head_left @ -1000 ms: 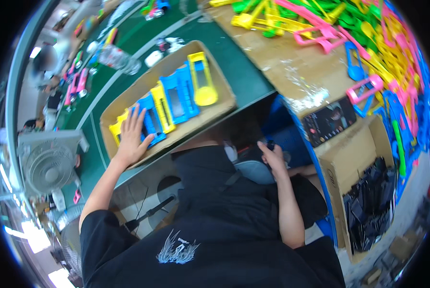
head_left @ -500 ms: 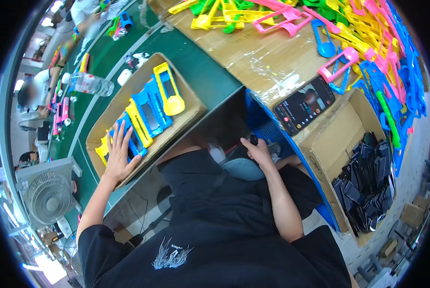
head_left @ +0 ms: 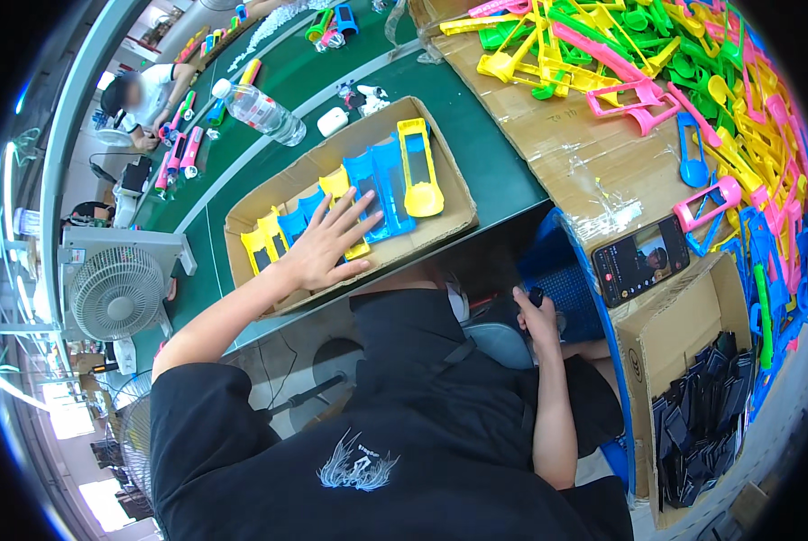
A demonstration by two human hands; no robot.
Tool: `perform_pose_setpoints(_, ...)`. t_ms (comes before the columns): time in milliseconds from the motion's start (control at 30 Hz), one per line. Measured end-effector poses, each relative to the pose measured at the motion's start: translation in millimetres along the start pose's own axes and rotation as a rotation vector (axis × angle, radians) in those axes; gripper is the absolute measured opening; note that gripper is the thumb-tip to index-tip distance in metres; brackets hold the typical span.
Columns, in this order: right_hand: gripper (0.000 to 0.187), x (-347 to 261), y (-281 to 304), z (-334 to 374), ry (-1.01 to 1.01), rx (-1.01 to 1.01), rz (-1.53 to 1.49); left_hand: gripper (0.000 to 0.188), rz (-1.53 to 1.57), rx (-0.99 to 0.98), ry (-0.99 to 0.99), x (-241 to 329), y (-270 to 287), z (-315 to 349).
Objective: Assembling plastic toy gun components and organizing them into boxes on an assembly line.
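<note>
Green table (head_left: 476,135), left hand (head_left: 325,248) splayed flat on plastic pieces (head_left: 368,194)

Bright even light, strong fisheye bending, dark rim, sharp centre.

Left hand (head_left: 325,248) flat, fingers spread; right hand (head_left: 537,317) curled low.

Lit phone screen (head_left: 640,260) lies between cardboard boxes (head_left: 693,325).
</note>
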State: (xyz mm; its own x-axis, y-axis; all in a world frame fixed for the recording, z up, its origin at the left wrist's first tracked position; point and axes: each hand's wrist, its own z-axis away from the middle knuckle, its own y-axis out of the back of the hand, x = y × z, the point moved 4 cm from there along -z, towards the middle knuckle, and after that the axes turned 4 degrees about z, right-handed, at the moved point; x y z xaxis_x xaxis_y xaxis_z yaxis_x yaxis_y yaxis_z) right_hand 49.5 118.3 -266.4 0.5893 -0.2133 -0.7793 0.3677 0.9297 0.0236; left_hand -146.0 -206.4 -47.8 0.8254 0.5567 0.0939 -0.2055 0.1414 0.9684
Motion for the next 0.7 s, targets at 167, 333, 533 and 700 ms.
perform_pose_setpoints(167,0.03,4.0,1.7,-3.1,0.008,-0.004,0.028,0.079,0.058,0.044,0.026,5.7,15.4,-12.8)
perform_pose_setpoints(333,0.029,3.8,2.4,-4.5,0.009,0.001,-0.021,0.079,0.046,0.093,-0.052,12.1,24.4,-42.9)
perform_pose_setpoints(533,0.03,1.7,3.9,-2.8,0.008,0.029,-0.018,0.076,0.063,0.112,-0.029,23.7,8.8,-53.2)
perform_pose_setpoints(700,0.03,1.3,3.2,-0.1,-0.01,-0.013,0.027,0.074,0.058,0.161,-0.018,30.9,4.4,-57.9)
